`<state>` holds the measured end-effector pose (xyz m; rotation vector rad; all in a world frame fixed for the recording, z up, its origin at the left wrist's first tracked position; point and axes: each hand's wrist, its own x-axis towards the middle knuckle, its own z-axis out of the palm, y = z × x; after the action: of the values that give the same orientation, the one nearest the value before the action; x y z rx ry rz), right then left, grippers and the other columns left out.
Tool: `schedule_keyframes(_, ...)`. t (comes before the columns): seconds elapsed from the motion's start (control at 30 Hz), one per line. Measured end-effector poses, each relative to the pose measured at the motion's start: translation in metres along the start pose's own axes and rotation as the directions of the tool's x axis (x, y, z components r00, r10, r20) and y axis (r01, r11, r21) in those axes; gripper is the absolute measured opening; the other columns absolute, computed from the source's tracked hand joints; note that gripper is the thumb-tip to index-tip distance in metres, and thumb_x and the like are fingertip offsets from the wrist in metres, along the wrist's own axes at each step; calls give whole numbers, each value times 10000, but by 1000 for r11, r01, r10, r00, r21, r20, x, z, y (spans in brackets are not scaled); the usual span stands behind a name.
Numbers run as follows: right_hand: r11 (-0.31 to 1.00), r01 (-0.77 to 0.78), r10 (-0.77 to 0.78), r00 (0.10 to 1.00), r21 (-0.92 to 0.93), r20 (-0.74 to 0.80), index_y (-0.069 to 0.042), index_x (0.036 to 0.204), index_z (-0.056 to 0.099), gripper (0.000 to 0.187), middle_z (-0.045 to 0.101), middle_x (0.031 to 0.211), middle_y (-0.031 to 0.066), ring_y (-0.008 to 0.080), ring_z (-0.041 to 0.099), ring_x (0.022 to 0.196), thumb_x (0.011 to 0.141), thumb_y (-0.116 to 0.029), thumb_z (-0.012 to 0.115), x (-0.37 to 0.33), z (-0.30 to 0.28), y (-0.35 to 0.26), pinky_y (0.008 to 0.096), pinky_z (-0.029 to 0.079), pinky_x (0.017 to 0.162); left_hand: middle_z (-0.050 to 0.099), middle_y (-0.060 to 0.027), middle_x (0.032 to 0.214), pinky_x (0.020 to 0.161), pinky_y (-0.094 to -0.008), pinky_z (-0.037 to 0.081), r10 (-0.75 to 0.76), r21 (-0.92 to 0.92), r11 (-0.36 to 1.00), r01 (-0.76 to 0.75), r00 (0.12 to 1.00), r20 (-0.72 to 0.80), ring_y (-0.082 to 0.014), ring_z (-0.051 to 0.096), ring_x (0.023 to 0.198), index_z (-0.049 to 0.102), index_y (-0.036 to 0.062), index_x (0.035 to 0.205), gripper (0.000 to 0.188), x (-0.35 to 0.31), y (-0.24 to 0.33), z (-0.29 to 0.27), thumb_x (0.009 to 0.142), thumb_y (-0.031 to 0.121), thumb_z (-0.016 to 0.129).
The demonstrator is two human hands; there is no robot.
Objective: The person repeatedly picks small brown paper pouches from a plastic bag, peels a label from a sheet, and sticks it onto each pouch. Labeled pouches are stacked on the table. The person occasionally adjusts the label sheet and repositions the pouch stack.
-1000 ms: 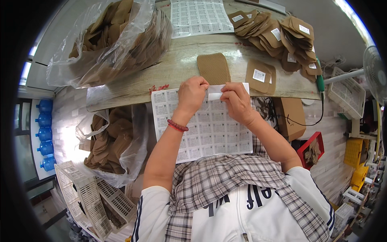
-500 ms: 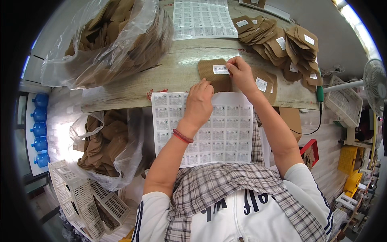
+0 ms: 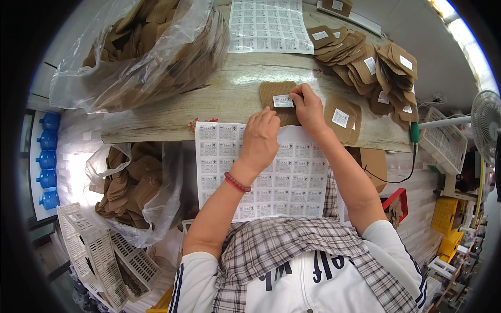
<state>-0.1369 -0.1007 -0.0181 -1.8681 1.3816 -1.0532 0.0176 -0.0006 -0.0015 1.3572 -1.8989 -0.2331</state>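
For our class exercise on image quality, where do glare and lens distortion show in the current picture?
In the head view, glare whitens the tabletop beyond the brown pad and the floor at left; also in the head view, the upper clear bag shows highlights, the bright strip at upper right curves, and black fills the corners.

A white label (image 3: 283, 101) with dark print overlies a brown piece (image 3: 270, 89) near the table's (image 3: 229, 86) front edge. Similar labels mark the pile (image 3: 355, 62) toward its far right corner and fill a sheet (image 3: 292, 177) over that edge, too small to read; large dark letters (image 3: 327, 261) cross the white shirt (image 3: 334, 293).
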Motion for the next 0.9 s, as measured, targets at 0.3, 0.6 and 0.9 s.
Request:
schedule_keyframes(0.3, 1000, 21, -21, 1000, -16, -22, -46, 944, 597, 68, 676, 854, 159, 363, 648, 806, 919, -99, 629, -3, 4, 0, 417, 500, 712, 630, -222, 1109, 976, -470, 447, 16, 9, 1000, -16, 1000, -17, -419, 567, 1145, 538, -19, 858, 43, 0, 0, 0, 841, -22, 498)
schedule_keyframes(0.6, 998, 45, -46, 999, -50, -20, -39, 934, 594, 65, 662, 886, 161, 367, 635, 836, 912, -92, 625, -5, 3, -4, 424, 498, 729, 575, -198, 1248, 934, -465, 449, -39, 2, 999, 39, 999, 22, -400, 560, 1057, 536, -11, 843, 23, 2, 6, -6, 850, 1, 517)
schedule_keyframes(0.9, 994, 82, -84, 996, -69, -32, -30, 921, 586, 72, 655, 885, 170, 373, 630, 843, 896, -81, 631, -4, 6, 1, 432, 498, 724, 630, -191, 1218, 1015, -457, 368, 30, 86, 996, -35, 998, 52, -351, 570, 1138, 543, 19, 850, 57, 3, 1, -3, 859, 7, 488)
